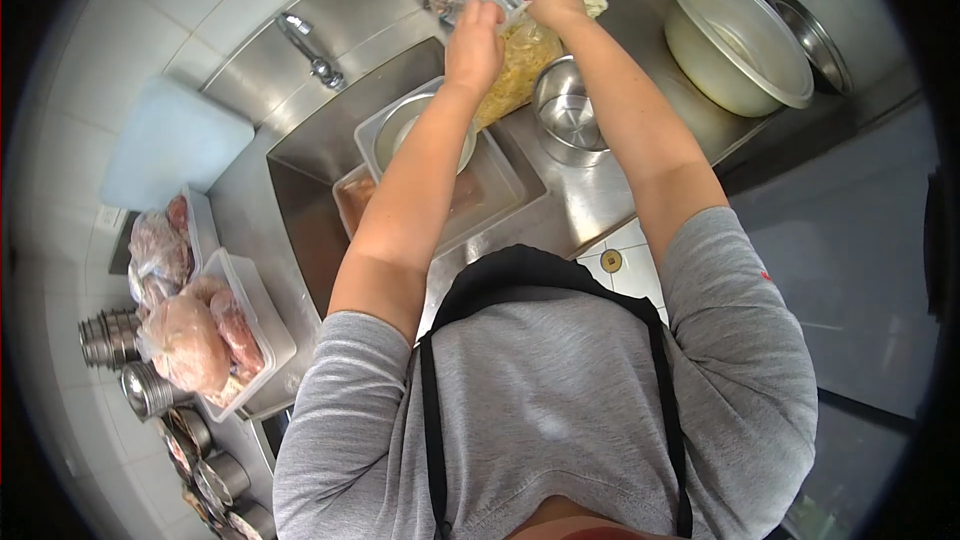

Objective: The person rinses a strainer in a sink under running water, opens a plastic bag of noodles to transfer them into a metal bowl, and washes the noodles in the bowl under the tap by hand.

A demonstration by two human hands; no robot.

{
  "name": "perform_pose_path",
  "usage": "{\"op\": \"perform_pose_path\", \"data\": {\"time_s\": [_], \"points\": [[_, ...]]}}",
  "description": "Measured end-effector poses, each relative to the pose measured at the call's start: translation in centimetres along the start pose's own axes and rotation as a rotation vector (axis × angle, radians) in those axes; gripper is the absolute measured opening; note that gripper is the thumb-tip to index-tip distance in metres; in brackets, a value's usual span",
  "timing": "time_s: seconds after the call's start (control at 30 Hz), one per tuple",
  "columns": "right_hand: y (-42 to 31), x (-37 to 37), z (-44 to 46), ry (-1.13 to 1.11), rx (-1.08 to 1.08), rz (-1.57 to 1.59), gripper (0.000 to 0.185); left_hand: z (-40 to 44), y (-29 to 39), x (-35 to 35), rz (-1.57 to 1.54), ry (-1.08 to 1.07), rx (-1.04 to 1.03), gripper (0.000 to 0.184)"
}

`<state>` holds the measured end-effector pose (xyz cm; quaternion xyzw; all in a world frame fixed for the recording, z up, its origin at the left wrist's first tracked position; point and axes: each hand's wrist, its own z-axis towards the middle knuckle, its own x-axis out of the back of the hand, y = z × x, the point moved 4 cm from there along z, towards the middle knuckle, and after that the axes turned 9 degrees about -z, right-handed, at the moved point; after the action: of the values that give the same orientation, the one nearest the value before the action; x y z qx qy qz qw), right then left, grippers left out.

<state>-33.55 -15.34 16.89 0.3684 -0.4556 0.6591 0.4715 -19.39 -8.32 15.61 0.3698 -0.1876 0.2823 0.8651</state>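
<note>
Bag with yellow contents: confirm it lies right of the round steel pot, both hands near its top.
Wrong side: the head view shows the bag left of the round steel pot; left hand and right hand are near its top.

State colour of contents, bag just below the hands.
Mostly yellow, seen through the clear plastic bag; best in the head view.

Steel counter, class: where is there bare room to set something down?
Bare steel counter lies between the right forearm and the big basin; a bare strip runs between sink and meat tub. Around the food bag and metal pot it's crowded.
</note>
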Motion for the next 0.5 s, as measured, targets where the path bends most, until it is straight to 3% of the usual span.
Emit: {"op": "perform_pose_path", "data": {"time_s": [0.07,0.1,0.2,0.27,0.3,0.37,0.5], "points": [[0.7,0.2,0.1,-0.091,-0.008,-0.044,0.019,0.4,1.6,-1.7,0.175,-0.304,-0.378,0.022],[1.0,0.2,0.3,-0.096,-0.022,-0.042,0.02,0.6,1.9,-2.0,0.172,-0.313,-0.383,0.022],[1.5,-0.1,0.7,-0.105,-0.04,-0.041,0.021,1.2,2.6,-2.6,0.231,-0.465,-0.342,0.02],[1.6,-0.3,0.9,-0.072,-0.017,-0.059,0.02,1.9,2.5,-2.5,0.4,-0.552,-0.102,0.023],[1.7,-0.4,1.2,-0.035,0.007,-0.079,0.02,2.0,2.7,-2.6,0.404,-0.555,-0.1,0.023],[1.9,-1.1,1.5,-0.053,0.01,-0.077,0.02,1.9,2.4,-2.6,0.416,-0.558,0.105,0.024],[2.7,-2.7,2.0,0.006,-0.013,-0.021,0.02,1.4,2.1,-4.0,0.411,-0.554,0.065,0.024]]}}
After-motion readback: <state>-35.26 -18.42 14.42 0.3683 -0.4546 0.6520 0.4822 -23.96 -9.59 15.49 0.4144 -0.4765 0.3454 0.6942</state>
